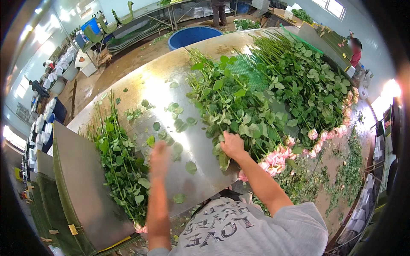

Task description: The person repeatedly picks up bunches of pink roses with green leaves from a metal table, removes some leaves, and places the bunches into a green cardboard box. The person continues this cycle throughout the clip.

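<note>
My right hand point(232, 144) touches the leafy near-left side of a heap of cut rose stems point(230, 99); whether its fingers grip a stem is hard to tell. The pale pink rose heads point(274, 160) of this heap hang over the table's near edge. My left hand point(159, 156), blurred, is over the metal table point(205, 179) among loose leaves, just right of a smaller bunch of rose stems point(120, 153). A larger pile of roses point(304, 80) lies at the right, with green netting point(248, 71) between it and the middle heap.
An upright grey panel point(83, 185) borders the table's left side. Beyond the far edge stands a blue tub point(193, 36). Cut leaves point(346, 169) litter the floor at the right. Several people are farther off, one in red point(356, 57) at the upper right and one in dark trousers point(219, 12).
</note>
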`<state>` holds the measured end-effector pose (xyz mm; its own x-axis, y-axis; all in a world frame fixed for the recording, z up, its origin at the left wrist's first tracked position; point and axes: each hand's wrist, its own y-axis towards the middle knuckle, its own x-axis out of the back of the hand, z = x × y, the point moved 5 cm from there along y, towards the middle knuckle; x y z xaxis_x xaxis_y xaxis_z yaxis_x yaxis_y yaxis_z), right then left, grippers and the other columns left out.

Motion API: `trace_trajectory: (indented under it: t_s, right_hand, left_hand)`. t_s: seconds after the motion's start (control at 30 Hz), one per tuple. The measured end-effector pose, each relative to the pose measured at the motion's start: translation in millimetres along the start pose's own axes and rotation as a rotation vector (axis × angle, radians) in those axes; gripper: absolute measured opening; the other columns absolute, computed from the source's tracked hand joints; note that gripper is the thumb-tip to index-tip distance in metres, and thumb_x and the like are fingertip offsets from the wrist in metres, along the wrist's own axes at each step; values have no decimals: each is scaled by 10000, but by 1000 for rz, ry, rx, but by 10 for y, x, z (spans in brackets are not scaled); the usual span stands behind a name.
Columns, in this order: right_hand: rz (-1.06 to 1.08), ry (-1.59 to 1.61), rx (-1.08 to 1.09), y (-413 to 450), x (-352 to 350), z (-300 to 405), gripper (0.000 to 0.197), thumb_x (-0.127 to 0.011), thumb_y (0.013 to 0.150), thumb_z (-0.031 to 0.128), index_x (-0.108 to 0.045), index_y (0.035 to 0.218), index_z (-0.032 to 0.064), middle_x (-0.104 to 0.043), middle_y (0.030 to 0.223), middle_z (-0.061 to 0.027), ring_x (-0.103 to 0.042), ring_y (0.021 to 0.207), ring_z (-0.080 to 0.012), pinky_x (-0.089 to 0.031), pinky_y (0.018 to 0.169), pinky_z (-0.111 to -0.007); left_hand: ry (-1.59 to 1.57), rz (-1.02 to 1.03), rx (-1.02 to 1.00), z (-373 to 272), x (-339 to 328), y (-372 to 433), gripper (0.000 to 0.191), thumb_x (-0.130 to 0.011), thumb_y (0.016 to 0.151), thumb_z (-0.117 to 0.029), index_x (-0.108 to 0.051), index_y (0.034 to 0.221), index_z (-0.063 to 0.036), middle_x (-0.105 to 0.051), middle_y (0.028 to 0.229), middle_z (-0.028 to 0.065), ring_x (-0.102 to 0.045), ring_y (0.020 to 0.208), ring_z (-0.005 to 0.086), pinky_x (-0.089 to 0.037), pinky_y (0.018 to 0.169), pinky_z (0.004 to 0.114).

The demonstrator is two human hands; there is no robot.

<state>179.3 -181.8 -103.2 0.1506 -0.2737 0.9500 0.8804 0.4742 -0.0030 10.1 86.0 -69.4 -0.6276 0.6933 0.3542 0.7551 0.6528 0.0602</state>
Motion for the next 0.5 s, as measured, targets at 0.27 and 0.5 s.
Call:
trace_trajectory:
  t_s: [0.27,0.5]
  right_hand:
    - [158,370,90,-83,-84,235,454,-522,833,205,-454,1267,91,-644,871,-231,-617,809,-415,-477,700,-521]
    - [88,614,52,-108,156,229,410,-550,817,200,-526,1195,42,-640,900,-229,-606,827,-411,-476,716,-462]
  left_hand:
    - [-599,340,706,450,-2165,-315,509,-566,915,-358,-458,1279,-18,-594,1119,105,-581,976,213,-479,797,348]
    - [-683,309,669,530,-2139,-231,274,-623,885,-257,-581,1087,-76,-639,964,52,-612,849,183,-508,732,328]
